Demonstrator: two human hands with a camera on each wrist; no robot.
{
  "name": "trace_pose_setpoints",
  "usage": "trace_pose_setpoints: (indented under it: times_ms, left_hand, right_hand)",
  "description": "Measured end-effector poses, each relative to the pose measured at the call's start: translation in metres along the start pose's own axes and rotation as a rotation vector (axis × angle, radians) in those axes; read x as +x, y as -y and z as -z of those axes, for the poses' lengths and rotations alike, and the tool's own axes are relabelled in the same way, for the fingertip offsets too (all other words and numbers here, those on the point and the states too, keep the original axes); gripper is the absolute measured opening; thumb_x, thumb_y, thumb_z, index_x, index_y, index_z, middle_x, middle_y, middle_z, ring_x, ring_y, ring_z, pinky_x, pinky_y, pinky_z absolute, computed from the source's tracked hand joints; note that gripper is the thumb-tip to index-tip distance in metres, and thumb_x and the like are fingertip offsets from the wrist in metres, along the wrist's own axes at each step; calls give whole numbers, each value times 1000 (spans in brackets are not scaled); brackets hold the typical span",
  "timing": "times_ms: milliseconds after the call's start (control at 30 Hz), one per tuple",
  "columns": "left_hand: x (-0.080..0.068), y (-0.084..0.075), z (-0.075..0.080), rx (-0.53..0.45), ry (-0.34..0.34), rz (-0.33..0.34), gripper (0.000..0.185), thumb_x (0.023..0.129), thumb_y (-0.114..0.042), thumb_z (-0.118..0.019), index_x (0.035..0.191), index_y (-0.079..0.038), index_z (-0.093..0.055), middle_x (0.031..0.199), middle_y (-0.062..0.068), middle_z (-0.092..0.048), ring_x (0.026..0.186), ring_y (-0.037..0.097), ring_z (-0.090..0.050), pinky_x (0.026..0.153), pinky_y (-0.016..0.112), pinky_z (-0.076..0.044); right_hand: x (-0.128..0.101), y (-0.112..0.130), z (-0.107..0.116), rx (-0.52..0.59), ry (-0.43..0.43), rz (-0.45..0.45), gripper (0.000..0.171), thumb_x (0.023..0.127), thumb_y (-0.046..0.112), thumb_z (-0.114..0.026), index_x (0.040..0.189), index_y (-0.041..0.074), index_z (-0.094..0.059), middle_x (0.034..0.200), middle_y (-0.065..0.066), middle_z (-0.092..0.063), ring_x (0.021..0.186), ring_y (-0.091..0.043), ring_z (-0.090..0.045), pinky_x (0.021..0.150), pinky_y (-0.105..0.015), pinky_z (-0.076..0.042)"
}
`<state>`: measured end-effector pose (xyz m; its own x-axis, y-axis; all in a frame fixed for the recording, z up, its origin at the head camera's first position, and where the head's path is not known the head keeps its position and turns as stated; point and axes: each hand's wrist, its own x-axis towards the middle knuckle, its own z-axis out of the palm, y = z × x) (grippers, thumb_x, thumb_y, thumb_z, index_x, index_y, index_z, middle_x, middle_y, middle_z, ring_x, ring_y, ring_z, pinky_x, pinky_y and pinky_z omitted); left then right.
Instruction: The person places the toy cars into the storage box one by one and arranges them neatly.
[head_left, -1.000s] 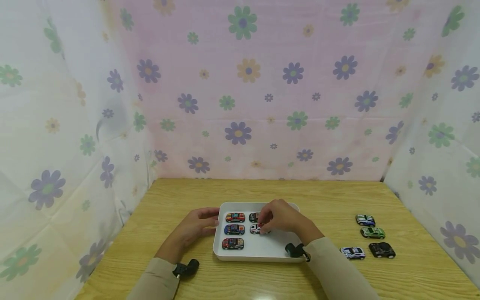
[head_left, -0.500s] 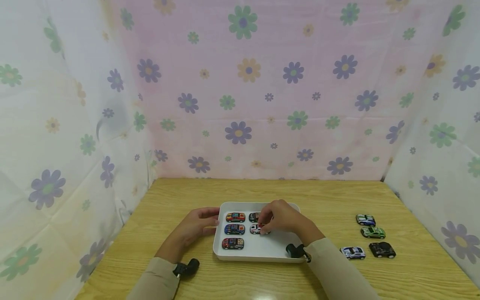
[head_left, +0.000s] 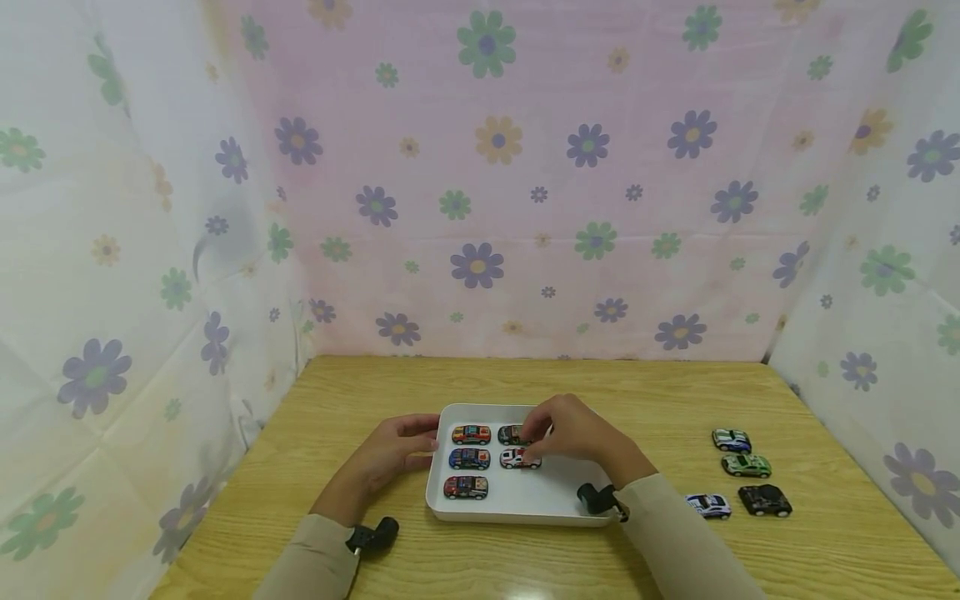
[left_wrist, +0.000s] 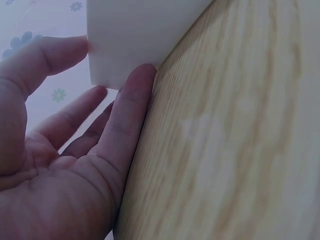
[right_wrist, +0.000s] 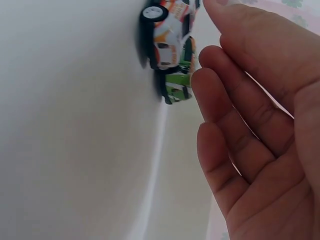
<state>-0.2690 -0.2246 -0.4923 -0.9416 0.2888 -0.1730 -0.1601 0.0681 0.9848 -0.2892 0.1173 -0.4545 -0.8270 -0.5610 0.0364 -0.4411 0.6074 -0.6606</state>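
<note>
In the head view, a shallow white tray (head_left: 540,500) holds toy cars in two columns. The left column has a red-and-yellow car (head_left: 471,434), a blue car (head_left: 469,458) and a red-and-black car (head_left: 466,487). In the second column, a white-and-red car (head_left: 516,458) sits nearer than a dark car (head_left: 512,434), which is partly hidden. My right hand (head_left: 573,433) hovers at the white-and-red car's right end, its fingers relaxed and holding nothing. Against the tray's left wall, the fingertips of my left hand (head_left: 386,454) rest; the left wrist view shows them touching its outer side (left_wrist: 125,40).
Right of the tray, on the wooden table (head_left: 480,383), lie a white-blue-green car (head_left: 731,440), a green car (head_left: 746,465), a black car (head_left: 765,500) and a white-and-purple car (head_left: 708,506), partly covered by the right sleeve. Flowered cloth (head_left: 480,208) surrounds the table's back and sides.
My right hand has let go of the white-and-red car and moved slightly up and right, so more of the car shows. My left hand stays at the tray.
</note>
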Motion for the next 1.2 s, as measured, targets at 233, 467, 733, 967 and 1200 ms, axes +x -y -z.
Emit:
trace_pose_setpoints:
  times_ms: [233, 467, 733, 967, 1200]
  left_hand:
    - [-1, -3, -1, -4, 47, -26, 73, 93, -1, -71, 159, -15, -43, 156, 21, -47, 133, 32, -57, 98, 42, -60]
    - [-2, -2, -2, 9, 52, -29, 68, 92, -1, -72, 155, -14, -48, 156, 18, -48, 135, 31, -55, 99, 41, -60]
    - [-2, -4, -3, 19, 48, -29, 68, 91, -5, -76, 154, -14, -50, 157, 14, -48, 141, 33, -51, 100, 41, -59]
    - [-1, -3, -3, 19, 47, -27, 69, 90, -4, -77, 153, -15, -51, 157, 14, -49, 140, 33, -52, 100, 41, -59]
    - [0, 1, -3, 30, 37, -30, 69, 90, -4, -76, 153, -14, -50, 157, 14, -49, 139, 33, -53, 98, 41, -60]
  right_hand:
    - [-5, 4, 7, -8, -12, 8, 19, 80, 30, -91, 95, 23, -81, 89, 16, -73, 87, -9, -67, 79, -31, -59]
    - [-15, 6, 16, -17, -55, 26, 19, 83, 29, -88, 99, 20, -81, 95, 12, -76, 93, -8, -68, 83, -32, -59]
    - [-31, 0, 31, -51, -104, 55, 21, 86, 36, -85, 101, 21, -80, 96, 13, -75, 95, -7, -69, 88, -41, -60]
    - [-52, -9, 44, -116, -141, 97, 19, 87, 43, -83, 99, 28, -79, 99, 12, -76, 93, -6, -69, 84, -38, -60]
    - [-81, -23, 53, -136, -156, 83, 21, 88, 45, -81, 103, 30, -78, 101, 7, -77, 91, -2, -66, 80, -31, -57]
